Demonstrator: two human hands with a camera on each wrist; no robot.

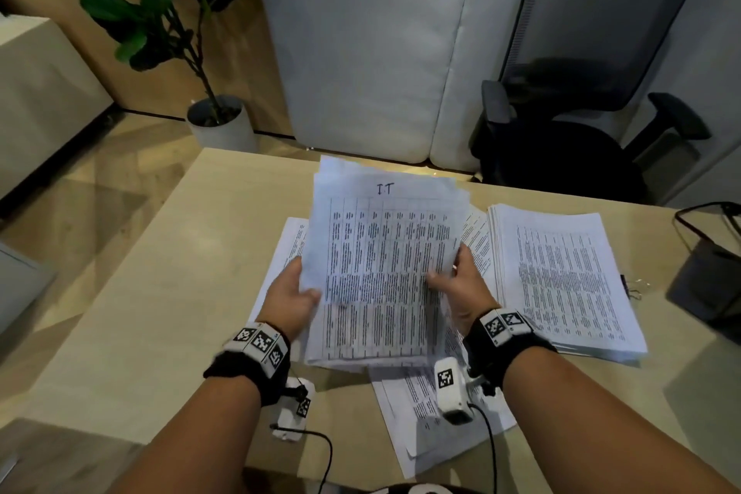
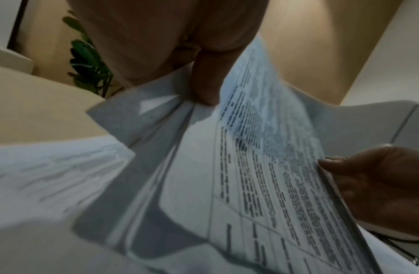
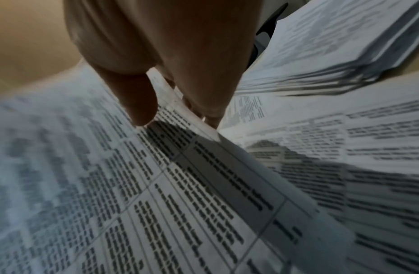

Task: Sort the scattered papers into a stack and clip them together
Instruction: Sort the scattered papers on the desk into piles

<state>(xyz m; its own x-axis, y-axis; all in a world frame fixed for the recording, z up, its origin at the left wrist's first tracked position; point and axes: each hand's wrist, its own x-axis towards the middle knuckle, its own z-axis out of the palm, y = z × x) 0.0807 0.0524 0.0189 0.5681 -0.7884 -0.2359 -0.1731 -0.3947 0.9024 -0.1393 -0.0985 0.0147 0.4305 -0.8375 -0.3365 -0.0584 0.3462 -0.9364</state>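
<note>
I hold a loose bundle of printed sheets [image 1: 381, 265] above the desk; its top page is a table headed "IT". My left hand [image 1: 294, 293] grips the bundle's left edge, thumb on top. My right hand [image 1: 453, 275] grips the right edge, thumb on the top page [image 3: 142, 109] and fingers under it. The bundle's edges are uneven. In the left wrist view the bundle [image 2: 262, 166] fans apart below my left hand [image 2: 203, 81]. More loose sheets [image 1: 433, 401] lie on the desk beneath. A black binder clip [image 1: 625, 283] peeks out beside the right stack.
A thick neat stack of printed pages [image 1: 561, 277] lies on the right of the wooden desk [image 1: 160, 313]. A dark wire tray [image 1: 709, 253] stands at the right edge. Behind the desk are an office chair [image 1: 581, 92] and a potted plant [image 1: 180, 32].
</note>
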